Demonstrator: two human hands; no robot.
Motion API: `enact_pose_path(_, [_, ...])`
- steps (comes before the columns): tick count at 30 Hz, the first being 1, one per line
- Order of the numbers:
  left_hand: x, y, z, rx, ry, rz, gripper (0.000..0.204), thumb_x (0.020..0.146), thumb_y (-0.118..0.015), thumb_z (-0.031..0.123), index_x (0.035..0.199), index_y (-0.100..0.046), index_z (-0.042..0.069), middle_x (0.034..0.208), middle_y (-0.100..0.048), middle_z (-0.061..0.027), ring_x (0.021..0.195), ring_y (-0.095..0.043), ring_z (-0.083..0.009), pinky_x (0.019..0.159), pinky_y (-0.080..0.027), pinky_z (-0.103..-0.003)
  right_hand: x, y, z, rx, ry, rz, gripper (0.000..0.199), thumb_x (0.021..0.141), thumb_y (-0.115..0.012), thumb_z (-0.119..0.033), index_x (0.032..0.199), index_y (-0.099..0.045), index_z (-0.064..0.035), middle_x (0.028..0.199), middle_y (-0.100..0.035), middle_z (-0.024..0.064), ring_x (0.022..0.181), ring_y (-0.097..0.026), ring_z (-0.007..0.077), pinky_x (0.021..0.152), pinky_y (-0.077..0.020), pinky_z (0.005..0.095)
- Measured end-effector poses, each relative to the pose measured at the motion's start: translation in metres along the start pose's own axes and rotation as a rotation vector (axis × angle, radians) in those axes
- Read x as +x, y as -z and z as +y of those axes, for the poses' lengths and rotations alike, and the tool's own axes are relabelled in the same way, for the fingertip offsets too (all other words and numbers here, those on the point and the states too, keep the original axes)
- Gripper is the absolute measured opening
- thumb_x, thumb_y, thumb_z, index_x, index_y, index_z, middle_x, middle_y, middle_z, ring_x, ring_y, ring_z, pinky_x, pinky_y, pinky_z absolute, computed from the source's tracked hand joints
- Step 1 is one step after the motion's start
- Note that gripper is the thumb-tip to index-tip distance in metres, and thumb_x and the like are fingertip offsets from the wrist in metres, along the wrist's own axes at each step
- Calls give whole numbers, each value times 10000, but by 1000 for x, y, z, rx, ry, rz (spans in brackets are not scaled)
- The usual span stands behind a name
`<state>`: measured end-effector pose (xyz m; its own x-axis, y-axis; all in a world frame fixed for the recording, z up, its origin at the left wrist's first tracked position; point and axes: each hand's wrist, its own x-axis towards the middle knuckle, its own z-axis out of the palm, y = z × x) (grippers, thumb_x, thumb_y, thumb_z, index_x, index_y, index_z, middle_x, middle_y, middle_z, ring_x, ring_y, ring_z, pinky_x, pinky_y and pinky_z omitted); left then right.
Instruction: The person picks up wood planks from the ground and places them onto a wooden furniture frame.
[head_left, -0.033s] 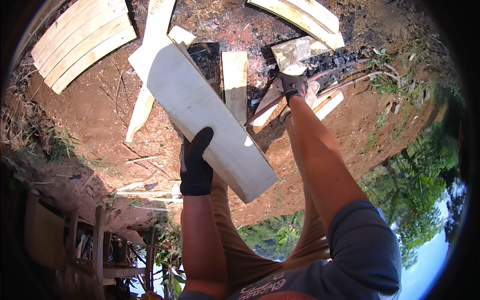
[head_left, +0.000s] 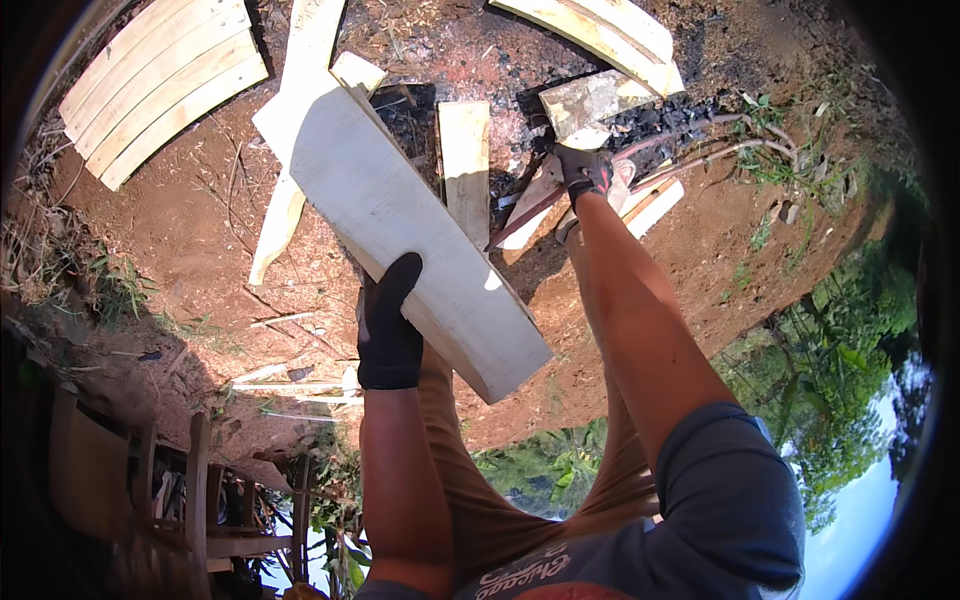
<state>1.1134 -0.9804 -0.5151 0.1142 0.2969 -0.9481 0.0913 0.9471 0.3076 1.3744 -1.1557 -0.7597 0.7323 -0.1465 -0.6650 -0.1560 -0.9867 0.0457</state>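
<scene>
A wide, pale wooden plank [head_left: 400,220] lies slanted across the middle, partly in shade, from the upper left to a near end by my legs. My left hand [head_left: 388,325], in a black glove, is closed on the plank's lower left edge, thumb on top and fingers hidden beneath. Farther off to the right, my right hand [head_left: 584,172] wears a dark glove with red marks. Its fingers curl down beside a rough wood block [head_left: 590,103] and above a slanted wood piece [head_left: 530,215]; what they hold is hidden. A thin reddish pole [head_left: 665,138] passes by this hand.
Several curved boards lie side by side at the far left [head_left: 160,85], with more boards [head_left: 600,35] at the far right. A short board [head_left: 465,160] and a long slab [head_left: 278,225] flank the plank. Dark charred bits [head_left: 680,125] cover soil. Wooden posts [head_left: 197,480] stand lower left.
</scene>
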Motion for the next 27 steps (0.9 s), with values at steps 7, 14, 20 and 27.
enact_pose_path(7, [8,-6,-9,30,15,9,781,905,-763,420,1473,-488,-40,1292,-639,-177,1167,-643,-311,1028,-508,-449,-23,9,-7,-118,330,-317,908,646,-909,-612,1277,-697,5,1207,-732,256,1122,-706,395,955,-562,472])
enact_pose_path(14, [6,-28,-4,35,28,45,772,903,-761,416,1464,-500,-46,1278,-655,-188,1167,-648,-311,1036,-504,-447,-106,7,-33,210,722,-124,834,687,-877,-466,1336,-590,-26,1245,-673,138,1130,-672,321,975,-545,445])
enact_pose_path(20, [6,-21,-2,63,12,-4,789,904,-755,393,1495,-461,-41,1300,-638,-187,1179,-646,-321,1041,-510,-454,-78,139,-70,879,314,13,509,810,-853,-363,1168,-702,-34,1092,-720,112,986,-699,271,879,-571,408])
enact_pose_path(27, [6,-32,-6,55,-50,-35,736,893,-755,330,1479,-479,-20,1274,-643,-171,1157,-656,-304,1021,-524,-437,111,185,-79,1115,-50,-89,532,832,-849,-542,1128,-723,-119,1000,-732,44,976,-686,191,794,-557,395])
